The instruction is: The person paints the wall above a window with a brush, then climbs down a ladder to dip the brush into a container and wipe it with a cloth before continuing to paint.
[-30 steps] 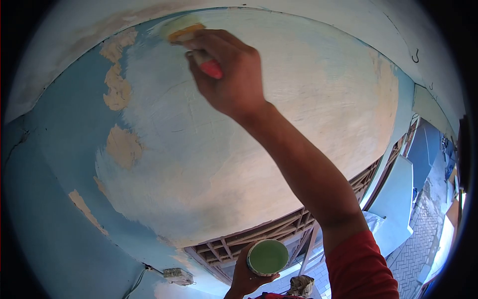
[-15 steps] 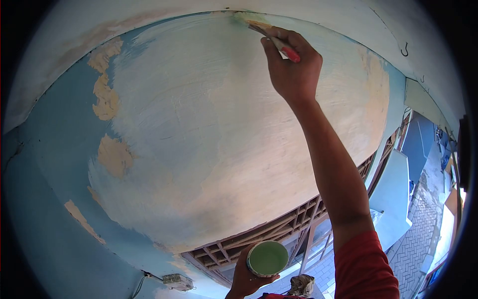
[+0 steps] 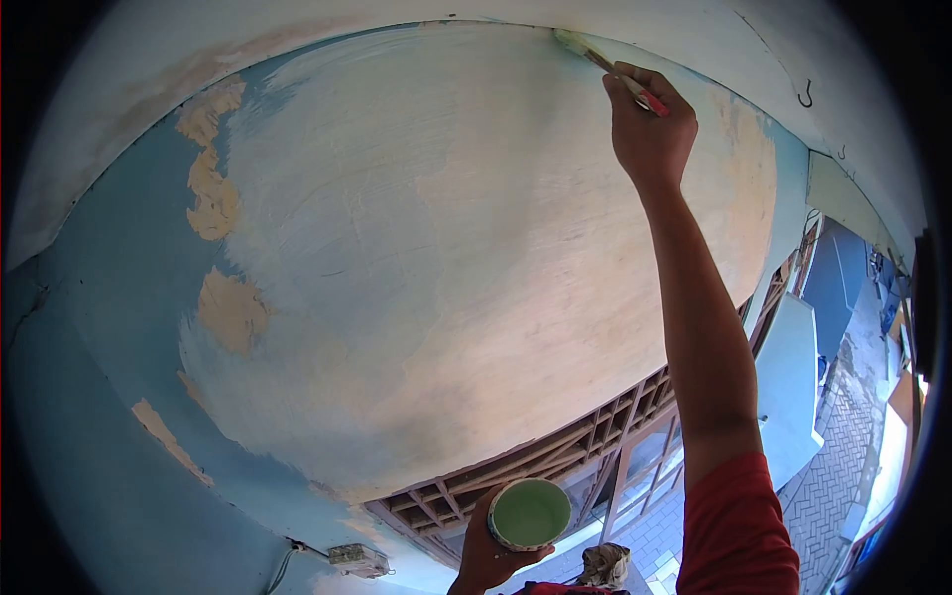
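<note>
My right hand (image 3: pixel 654 129) is raised high and closed round the handle of a paintbrush (image 3: pixel 601 61) with a red end. The bristles touch the top edge of the wall (image 3: pixel 476 228), where it meets the ceiling. Pale, streaky paint covers most of this wall, over blue at the left and beige patches. Low in the view, my left hand (image 3: pixel 480 557) is wrapped round a cup of light green paint (image 3: pixel 531 514), its open top facing me.
Below the painted wall runs a wooden lattice (image 3: pixel 516 458) over a window. An electrical box with a wire (image 3: pixel 359 560) sits at lower left. Hooks (image 3: pixel 805 94) hang from the ceiling (image 3: pixel 635 20). A crumpled cloth-like thing (image 3: pixel 605 565) is beneath, and paving (image 3: pixel 833 446) shows at right.
My right hand has moved the paintbrush to the right along the wall's top edge. My left hand and the paint cup have stayed almost in place.
</note>
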Available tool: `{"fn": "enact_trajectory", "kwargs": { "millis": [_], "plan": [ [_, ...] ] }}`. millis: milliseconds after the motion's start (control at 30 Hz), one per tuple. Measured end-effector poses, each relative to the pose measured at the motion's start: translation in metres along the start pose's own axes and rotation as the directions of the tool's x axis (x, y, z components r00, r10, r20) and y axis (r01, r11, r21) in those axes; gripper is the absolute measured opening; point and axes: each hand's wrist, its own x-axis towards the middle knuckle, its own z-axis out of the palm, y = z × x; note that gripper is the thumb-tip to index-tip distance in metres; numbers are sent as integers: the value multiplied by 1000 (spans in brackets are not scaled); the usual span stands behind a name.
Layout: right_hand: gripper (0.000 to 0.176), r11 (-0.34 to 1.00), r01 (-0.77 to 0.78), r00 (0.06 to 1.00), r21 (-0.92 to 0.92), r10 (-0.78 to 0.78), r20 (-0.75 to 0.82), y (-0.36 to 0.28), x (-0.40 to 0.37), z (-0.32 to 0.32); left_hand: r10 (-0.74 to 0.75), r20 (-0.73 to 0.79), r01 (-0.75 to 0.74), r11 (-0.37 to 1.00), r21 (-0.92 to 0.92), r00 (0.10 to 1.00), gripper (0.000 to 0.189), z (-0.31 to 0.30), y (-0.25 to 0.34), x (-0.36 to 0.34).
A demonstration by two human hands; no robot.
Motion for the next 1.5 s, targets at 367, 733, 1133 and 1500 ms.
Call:
{"fn": "enact_trajectory", "kwargs": {
  "millis": [367, 733, 1133, 1500],
  "plan": [
    [20, 981, 13, 992, -194, -36, -117, 38, 15, -15, 22, -43, -22, 1000, -4, 999, 109, -3, 4, -5],
    [23, 959, 269, 963, -90, -271, -3, 4, -6, 4, 8, -56, -10, 999, -30, 998, 109, 0, 7, -5],
    [22, 960, 134, 985, -245, -156, -70, 45, 16, -9, 5, -62, -7, 1000, -26, 998, 106, -6, 6, -10],
    [23, 895, 445, 891, 25, -446, 86, -7, -21, 1, 9, -21, -9, 1000, -9, 1000, 108, -2, 2, -7]
  ]
}}
